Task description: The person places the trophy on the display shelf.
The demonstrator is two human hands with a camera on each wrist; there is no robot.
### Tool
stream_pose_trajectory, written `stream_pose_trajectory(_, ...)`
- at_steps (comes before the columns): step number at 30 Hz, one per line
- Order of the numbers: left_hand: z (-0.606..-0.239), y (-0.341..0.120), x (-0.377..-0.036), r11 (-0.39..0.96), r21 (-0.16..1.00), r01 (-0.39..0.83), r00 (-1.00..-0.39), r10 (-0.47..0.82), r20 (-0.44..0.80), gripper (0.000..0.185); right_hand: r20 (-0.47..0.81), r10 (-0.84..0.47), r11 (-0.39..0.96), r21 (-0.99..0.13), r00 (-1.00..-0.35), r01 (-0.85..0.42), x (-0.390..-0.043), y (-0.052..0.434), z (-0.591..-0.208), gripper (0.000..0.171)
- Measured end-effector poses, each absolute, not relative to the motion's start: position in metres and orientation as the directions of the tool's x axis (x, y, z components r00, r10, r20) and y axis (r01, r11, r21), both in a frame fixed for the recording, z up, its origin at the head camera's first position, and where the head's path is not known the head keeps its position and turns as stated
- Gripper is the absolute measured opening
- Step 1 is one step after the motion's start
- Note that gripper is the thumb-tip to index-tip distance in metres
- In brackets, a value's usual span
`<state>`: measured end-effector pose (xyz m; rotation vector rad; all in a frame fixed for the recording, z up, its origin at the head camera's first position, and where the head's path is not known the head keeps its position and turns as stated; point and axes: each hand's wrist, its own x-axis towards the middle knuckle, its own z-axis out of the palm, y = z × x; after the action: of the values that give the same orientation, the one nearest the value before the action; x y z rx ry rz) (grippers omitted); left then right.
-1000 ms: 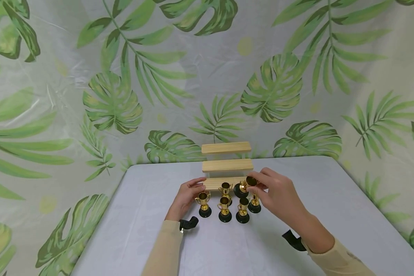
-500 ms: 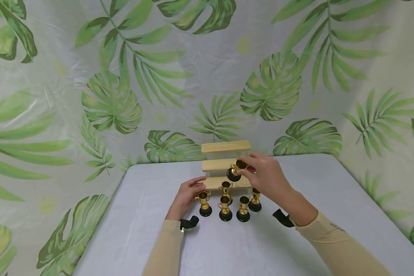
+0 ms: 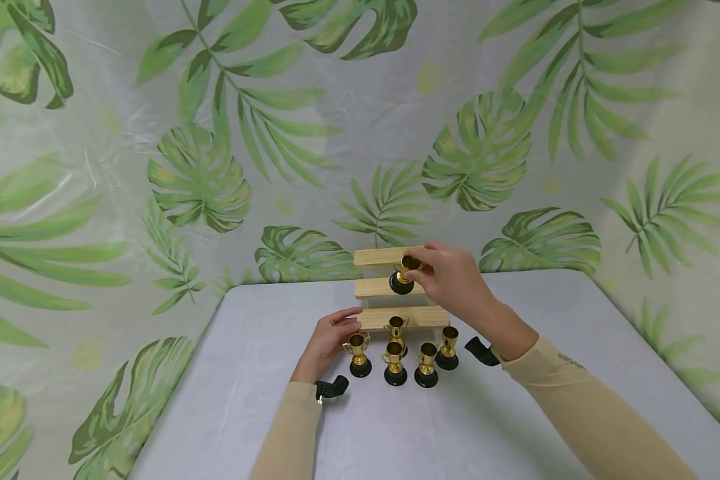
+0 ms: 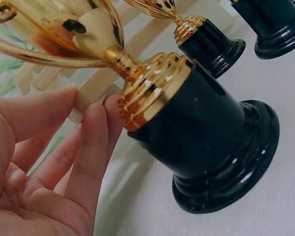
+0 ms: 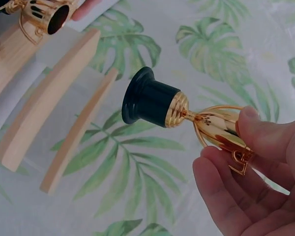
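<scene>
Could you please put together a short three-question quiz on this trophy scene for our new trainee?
1. True or false: the right hand holds a gold trophy in the air in front of the wooden stepped stand.
2. How many trophies stand on the table in front of the stand? A) three B) five C) seven
3. What does the left hand touch with its fingertips?

Key
1. True; its cup is pinched, with the black base pointing away from the hand.
2. B.
3. The left end of the stand's lowest step; it holds nothing.
</scene>
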<state>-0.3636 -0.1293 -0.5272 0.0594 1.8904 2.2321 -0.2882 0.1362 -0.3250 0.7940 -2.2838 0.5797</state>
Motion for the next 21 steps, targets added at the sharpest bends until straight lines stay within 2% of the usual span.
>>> stream_pose_trajectory(5,-0.528,-0.130,-0.364,-0.146,0.979,-0.142,-0.976,0.187,-0.113,0.040,0.677,-0.393,0.722,-0.191,-0.622,-0.664,-0.298,0.133,-0.316,0.040)
stream_pose_trajectory(12,-0.529,-0.130,-0.365,-0.146,0.980,-0.138,-0.976,0.190,-0.109,0.040,0.651,-0.400,0.726,-0.203,-0.645,-0.656,-0.318,0.128,-0.307,0.032)
stream_pose_trajectory(21,-0.528,-0.129,-0.364,-0.165,0.979,-0.122,-0.976,0.201,-0.088,0.041,0.572,-0.404,0.759,-0.226,-0.713,-0.611,-0.342,0.123,-0.299,0.034)
